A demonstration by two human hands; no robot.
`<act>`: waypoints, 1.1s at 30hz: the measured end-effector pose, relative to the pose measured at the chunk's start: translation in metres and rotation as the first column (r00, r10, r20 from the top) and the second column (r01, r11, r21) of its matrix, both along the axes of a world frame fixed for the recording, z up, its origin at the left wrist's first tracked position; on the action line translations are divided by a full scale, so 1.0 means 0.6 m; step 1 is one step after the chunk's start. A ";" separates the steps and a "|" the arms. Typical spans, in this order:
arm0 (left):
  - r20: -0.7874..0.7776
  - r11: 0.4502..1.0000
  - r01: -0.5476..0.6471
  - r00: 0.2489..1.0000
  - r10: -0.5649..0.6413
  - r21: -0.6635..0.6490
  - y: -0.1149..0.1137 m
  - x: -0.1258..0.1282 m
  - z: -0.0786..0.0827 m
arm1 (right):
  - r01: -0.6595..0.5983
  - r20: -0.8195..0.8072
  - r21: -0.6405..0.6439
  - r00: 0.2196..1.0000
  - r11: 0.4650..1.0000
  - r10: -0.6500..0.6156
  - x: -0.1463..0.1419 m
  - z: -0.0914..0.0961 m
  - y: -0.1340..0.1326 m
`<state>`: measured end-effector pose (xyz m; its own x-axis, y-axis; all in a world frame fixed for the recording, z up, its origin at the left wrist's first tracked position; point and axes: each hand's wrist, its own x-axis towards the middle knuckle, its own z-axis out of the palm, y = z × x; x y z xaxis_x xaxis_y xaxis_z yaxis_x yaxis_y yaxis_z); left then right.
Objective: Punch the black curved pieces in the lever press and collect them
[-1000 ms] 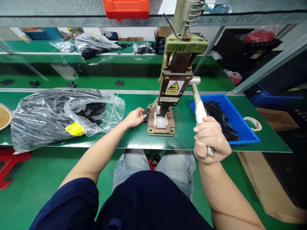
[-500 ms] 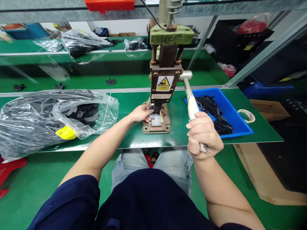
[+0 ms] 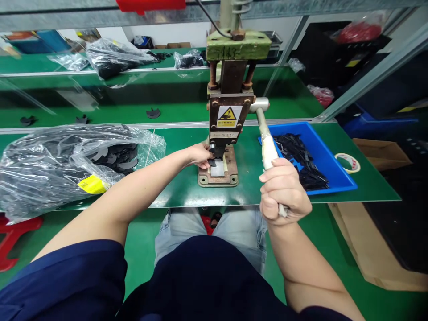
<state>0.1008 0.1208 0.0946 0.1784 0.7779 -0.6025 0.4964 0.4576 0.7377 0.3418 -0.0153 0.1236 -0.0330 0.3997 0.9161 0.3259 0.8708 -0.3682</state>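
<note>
A hand-lever press (image 3: 230, 102) stands on the green bench, its brown ram low over a base with a light metal plate (image 3: 217, 169). My left hand (image 3: 200, 156) is closed at the left of the ram, pinching a small dark flat piece (image 3: 211, 162) under it; the fingers partly hide the piece. My right hand (image 3: 286, 191) is wrapped around the white-taped end of the press lever (image 3: 268, 149), which slants down toward me on the right side.
At the left lies a clear plastic bag (image 3: 67, 169) of dark curved pieces. A blue tray (image 3: 341, 180) with dark strips and a tape roll (image 3: 348, 163) are at the right. Several loose dark pieces, one a curved piece (image 3: 153, 113), lie behind a metal rail. Overhead runs a metal beam (image 3: 67, 20).
My left hand has shifted slightly with the dark piece at the ram, and my left elbow has swung outward to the left. My right hand keeps its grip on the lever, nearly unmoved.
</note>
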 end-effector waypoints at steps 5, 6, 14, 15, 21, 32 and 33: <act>0.045 0.998 -0.025 0.999 0.023 0.058 -0.020 0.001 -0.007 | -0.040 -0.010 0.091 0.999 0.995 0.041 -0.003 0.011 0.001; 0.065 0.994 -0.045 0.997 0.039 0.104 -0.031 0.003 -0.011 | -0.048 -0.004 0.086 0.999 0.995 0.049 -0.003 0.013 0.001; 0.020 0.864 0.045 0.998 -0.063 0.501 -0.106 -0.129 -0.037 | -0.042 -0.076 0.183 0.995 0.982 0.056 0.024 -0.018 0.041; -0.080 0.839 0.054 0.997 -0.013 0.542 -0.109 -0.175 -0.034 | -0.039 -0.096 0.190 0.994 0.981 0.058 0.026 -0.024 0.049; -0.891 0.884 0.381 0.446 0.081 0.271 -0.104 -0.459 -0.014 | -0.022 -0.143 0.268 0.988 0.963 0.063 0.016 -0.033 0.064; -0.933 0.830 0.546 0.347 -0.098 0.116 -0.069 -0.534 -0.034 | -0.018 -0.079 0.208 0.996 0.978 0.035 0.022 -0.022 0.050; -0.930 0.819 0.561 0.354 -0.101 0.124 -0.068 -0.534 -0.033 | -0.018 -0.070 0.198 0.997 0.980 0.033 0.020 -0.020 0.046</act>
<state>-0.2198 0.0801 0.0748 0.0484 0.9593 -0.2781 0.9845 -0.0928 -0.1488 0.3540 0.0123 0.1118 0.0285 0.2108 0.9771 0.2812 0.9363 -0.2102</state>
